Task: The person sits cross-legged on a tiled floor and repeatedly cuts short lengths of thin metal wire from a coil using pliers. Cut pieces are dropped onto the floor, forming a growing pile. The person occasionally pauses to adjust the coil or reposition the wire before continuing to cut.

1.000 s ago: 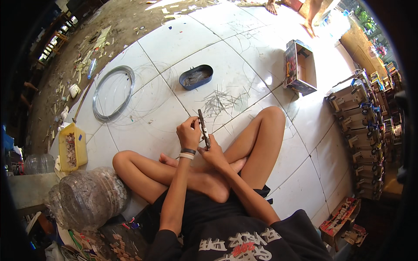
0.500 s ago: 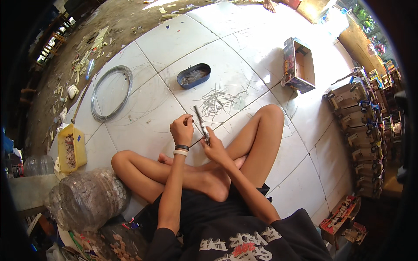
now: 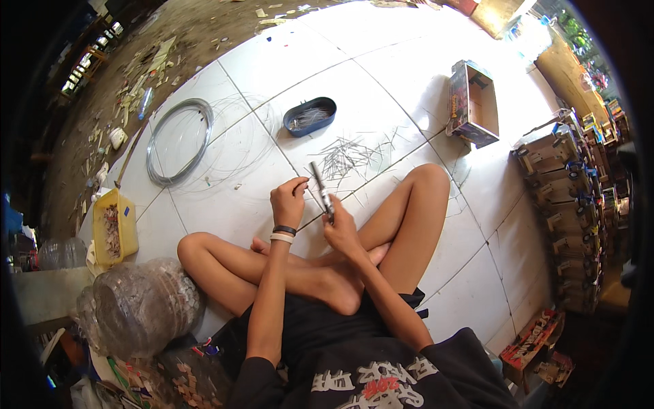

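My left hand [image 3: 289,200] is raised over the tiles in front of my crossed legs. Its thumb and fingers are pinched together; whatever sits between them is too small to make out. Close to its right, my right hand [image 3: 342,228] grips a slim tool [image 3: 319,183], dark at the tip and paler along the middle, pointing up and away. Just beyond the tool lies a loose pile of short, straight wire pieces [image 3: 347,158]. Behind that pile stands an oval dark blue container [image 3: 310,129] with more wire pieces inside. A coil of wire [image 3: 155,168] rests at the left, thin loops trailing rightward.
A yellow tub [image 3: 130,238] with small scraps stands at the left, behind a large clear plastic bottle [image 3: 143,300] lying by my knee. An open box [image 3: 469,112] stands at the far right. Stacked wooden toy vehicles [image 3: 569,204] line the right side. Scraps litter the bare ground [image 3: 146,78].
The surroundings have shifted slightly to the right in the picture. Both hands keep nearly the same pose, the right a little farther right; the tool stands slightly more upright.
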Motion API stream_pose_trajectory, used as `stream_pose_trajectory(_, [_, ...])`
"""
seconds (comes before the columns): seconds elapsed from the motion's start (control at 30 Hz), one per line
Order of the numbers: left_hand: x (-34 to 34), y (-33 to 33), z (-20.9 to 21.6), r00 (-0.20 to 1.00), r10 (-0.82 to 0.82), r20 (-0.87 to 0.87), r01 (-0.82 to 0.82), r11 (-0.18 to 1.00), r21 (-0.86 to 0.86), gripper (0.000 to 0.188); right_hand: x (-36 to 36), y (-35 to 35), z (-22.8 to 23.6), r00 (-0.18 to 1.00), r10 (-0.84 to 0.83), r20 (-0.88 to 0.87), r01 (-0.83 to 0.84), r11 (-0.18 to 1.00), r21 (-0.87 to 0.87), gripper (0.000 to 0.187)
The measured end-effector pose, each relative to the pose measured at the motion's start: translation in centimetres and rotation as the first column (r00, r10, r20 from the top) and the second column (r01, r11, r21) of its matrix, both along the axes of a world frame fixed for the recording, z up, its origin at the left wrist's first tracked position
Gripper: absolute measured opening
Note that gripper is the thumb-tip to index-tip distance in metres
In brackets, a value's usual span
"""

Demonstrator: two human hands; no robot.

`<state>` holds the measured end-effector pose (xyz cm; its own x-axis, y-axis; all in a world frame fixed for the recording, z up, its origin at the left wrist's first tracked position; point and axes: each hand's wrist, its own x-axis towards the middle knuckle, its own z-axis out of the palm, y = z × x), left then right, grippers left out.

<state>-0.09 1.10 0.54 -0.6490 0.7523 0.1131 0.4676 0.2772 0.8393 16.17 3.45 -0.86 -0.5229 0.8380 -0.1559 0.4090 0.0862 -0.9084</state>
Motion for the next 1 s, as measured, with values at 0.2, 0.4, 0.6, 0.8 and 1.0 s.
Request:
stream_pose_trajectory(0.2, [1.0, 0.5, 0.9, 0.999, -0.032, 0.001, 0.032, 0.999, -0.007, 0.013, -0.9, 1.7, 1.4, 0.970, -0.243, -0.001, 0.243, 0.968, -0.061, 0.055])
stream_pose_trajectory(0.4, [1.8, 0.0, 0.0, 0.999, 0.045, 0.021, -0.045, 0.999, -0.013, 0.015, 1.1, 2.4, 0.4, 0.996, -0.043, -0.077, 0.034, 0.992, -0.120, 0.062])
stream_pose_trajectory(0.6, [2.2, -0.3, -0.2, 0.996, 0.069, 0.051, -0.070, 0.998, 0.009, 0.015, 1.0, -0.3, -0.8, 0.986, 0.007, -0.168, -0.028, 0.992, -0.119, 0.059])
stream_pose_trajectory(0.8, [2.3, -0.6, -0.1, 0.998, 0.065, -0.015, -0.065, 0.998, 0.017, 0.016, 1.3, -0.5, -1.0, 0.994, 0.014, -0.107, -0.027, 0.992, -0.127, 0.041])
stream_pose_trajectory(1.0, [2.6, -0.1, -0.3, 0.997, 0.078, 0.012, -0.078, 0.996, 0.050, 0.015, 0.5, 0.2, -0.1, 0.994, -0.002, 0.112, 0.021, 0.986, -0.164, 0.032])
